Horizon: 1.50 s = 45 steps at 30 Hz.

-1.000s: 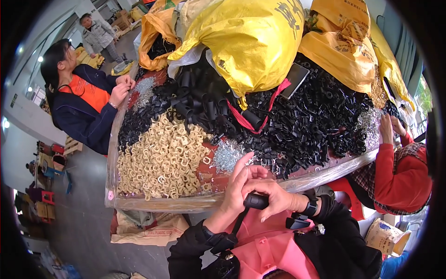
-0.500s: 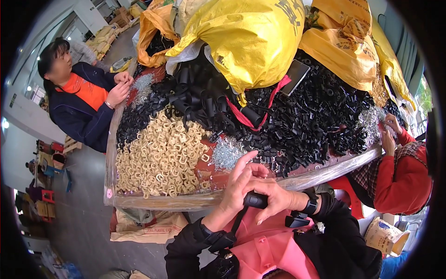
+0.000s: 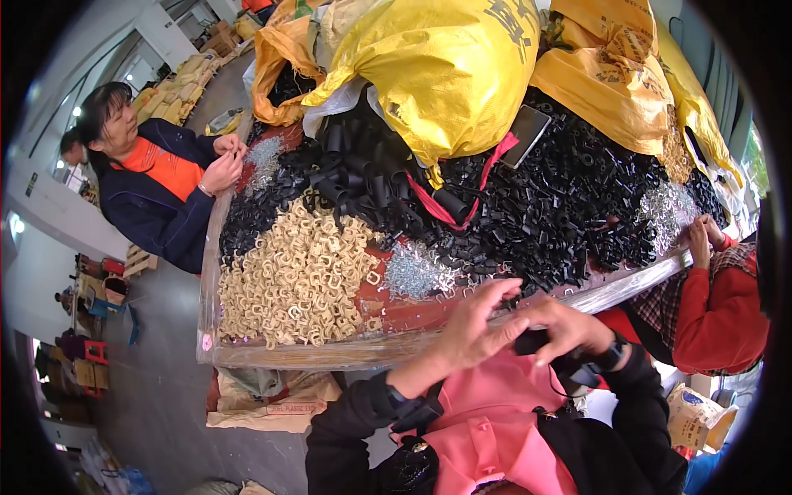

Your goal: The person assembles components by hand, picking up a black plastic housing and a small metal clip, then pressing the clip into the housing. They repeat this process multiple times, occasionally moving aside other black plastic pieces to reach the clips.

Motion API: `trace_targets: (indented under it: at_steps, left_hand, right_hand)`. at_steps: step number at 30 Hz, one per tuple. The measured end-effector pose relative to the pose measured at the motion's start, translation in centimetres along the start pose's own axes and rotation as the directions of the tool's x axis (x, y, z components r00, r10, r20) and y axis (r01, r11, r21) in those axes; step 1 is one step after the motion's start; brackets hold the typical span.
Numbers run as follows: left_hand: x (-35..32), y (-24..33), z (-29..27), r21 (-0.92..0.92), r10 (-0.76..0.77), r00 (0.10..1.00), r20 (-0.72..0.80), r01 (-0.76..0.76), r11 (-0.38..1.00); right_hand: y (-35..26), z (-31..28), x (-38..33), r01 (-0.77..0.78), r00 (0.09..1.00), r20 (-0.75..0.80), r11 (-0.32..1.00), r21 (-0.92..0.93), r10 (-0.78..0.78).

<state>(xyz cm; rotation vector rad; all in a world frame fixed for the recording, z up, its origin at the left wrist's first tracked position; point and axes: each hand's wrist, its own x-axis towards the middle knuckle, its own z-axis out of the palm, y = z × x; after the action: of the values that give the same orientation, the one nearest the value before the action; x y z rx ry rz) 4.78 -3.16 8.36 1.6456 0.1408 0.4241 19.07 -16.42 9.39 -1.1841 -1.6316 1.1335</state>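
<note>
My left hand (image 3: 477,328) is raised in front of the table's near edge, fingers stretched and apart, with nothing visible in it. Close on its right, my right hand (image 3: 573,328) bends its fingers and thumb around a dark rounded thing (image 3: 532,341), partly hidden and too blurred to name. Black straps with small devices circle both wrists. Beyond the hands lie a heap of beige plastic clips (image 3: 297,276), a small pile of silvery metal pieces (image 3: 408,271) and a broad spread of black plastic parts (image 3: 553,223).
A film-wrapped rim (image 3: 330,355) borders the table. Large yellow sacks (image 3: 437,74) and a phone (image 3: 525,138) rest on the parts. Co-workers sit at the left (image 3: 165,177) and right (image 3: 714,305), hands at the table edge. A paper sack (image 3: 268,404) lies below.
Both my hands have moved to the right, and the dark thing between them has moved along. The view has shifted slightly. At the right, the co-worker's hands have come closer together.
</note>
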Motion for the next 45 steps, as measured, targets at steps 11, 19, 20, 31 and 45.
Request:
trace_targets:
  at_steps: [11, 19, 20, 31, 45]
  left_hand:
    - [4.2, -7.9, -12.4, 0.947, 0.014, 0.958, -0.285, 0.279, 0.160]
    - [3.5, -7.4, -13.9, 0.709, -0.210, 0.871, -0.444, 0.484, 0.512]
    - [3.1, -6.8, -13.5, 0.343, -0.411, 0.814, -0.410, 0.555, 0.758]
    - [-4.3, -5.6, -7.0, 0.608, -0.009, 0.972, -0.235, 0.154, 0.779]
    - [-2.8, -5.2, -3.4, 0.036, -0.049, 0.970, -0.237, 0.059, 0.998]
  right_hand:
    - [6.1, 3.7, -16.0, -0.493, 0.859, -0.160, 0.702, -0.514, 0.486]
    - [3.7, 1.5, -1.9, -0.180, 0.968, -0.223, 0.944, -0.277, 0.119]
    - [4.6, 1.9, -0.1, -0.127, 0.961, -0.276, 0.929, -0.347, 0.028]
    - [9.8, 5.4, 10.0, -0.103, 0.990, -0.136, 0.508, -0.855, -0.029]
    - [7.3, 4.2, 6.1, -0.216, 0.900, 0.070, 0.303, 0.928, 0.430]
